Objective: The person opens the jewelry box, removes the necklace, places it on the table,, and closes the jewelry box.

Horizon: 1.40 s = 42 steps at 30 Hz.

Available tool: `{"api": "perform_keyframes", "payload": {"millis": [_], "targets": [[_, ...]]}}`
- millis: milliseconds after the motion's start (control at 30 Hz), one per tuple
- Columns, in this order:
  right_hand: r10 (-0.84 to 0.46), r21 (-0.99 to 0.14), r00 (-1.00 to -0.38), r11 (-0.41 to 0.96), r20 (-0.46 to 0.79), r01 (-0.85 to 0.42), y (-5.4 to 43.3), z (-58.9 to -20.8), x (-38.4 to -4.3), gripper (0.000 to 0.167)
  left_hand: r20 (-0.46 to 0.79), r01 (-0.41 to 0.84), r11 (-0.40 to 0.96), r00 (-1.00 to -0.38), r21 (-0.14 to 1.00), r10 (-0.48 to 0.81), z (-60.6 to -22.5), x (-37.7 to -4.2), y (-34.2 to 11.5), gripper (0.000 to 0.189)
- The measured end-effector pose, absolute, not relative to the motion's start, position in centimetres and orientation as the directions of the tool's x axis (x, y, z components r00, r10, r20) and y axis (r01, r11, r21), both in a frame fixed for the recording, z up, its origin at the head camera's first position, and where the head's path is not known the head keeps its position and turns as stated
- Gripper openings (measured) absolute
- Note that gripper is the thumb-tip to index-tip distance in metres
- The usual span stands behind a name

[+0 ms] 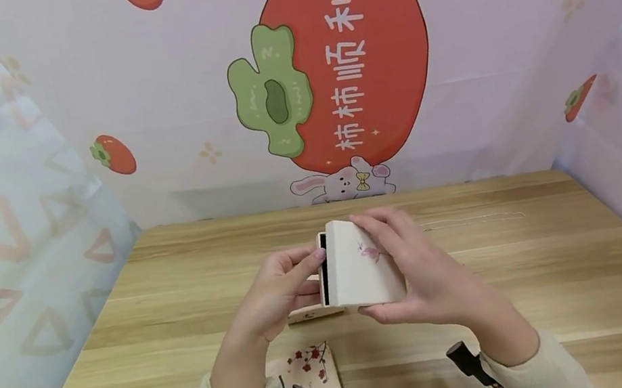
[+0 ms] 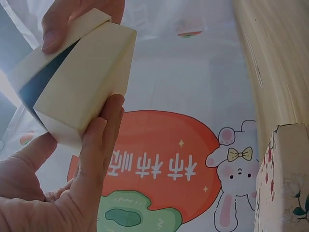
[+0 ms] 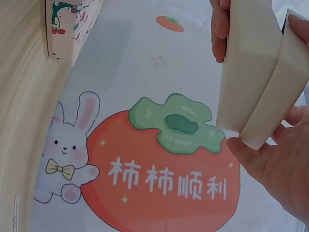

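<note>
W/ the gapping white box up off the table btwn your L hand, pinching its gapped edge, & R hand, gripping across the patterned side, ease both parts straight & evenly, w/o twisting

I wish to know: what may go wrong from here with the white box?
The white box is partly open, so its two parts might separate suddenly, dropping anything hidden inside.
The left grip has its thumb at the dark gap; quick closing may pinch it.
A thin strand lies on the table to the right of the right grip, which might snag it.
</note>
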State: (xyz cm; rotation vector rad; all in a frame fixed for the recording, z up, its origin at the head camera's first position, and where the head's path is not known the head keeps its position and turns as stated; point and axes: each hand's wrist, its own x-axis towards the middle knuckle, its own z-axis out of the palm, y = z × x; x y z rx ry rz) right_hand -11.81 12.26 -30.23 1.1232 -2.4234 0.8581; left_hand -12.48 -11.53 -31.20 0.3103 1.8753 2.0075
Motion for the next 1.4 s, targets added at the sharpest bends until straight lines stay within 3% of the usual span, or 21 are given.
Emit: {"api": "perform_keyframes", "payload": {"millis": [700, 1400], "targets": [[-0.588, -0.379, -0.628, 0.502, 0.51, -0.778, 12.18, -30.59, -12.04, 0.107, -0.064, -0.091, -0.03, -0.864, 0.995, 0.499, -31.5, -12.53, -11.56, 0.048], [-0.599, -0.331, -0.604, 0.51, 0.525, -0.794, 12.01, -31.04, -12.24, 0.105, -0.101, -0.099, 0.029, -0.883, 0.995, 0.459, -30.94, -12.2, -11.39, 0.054]]}}
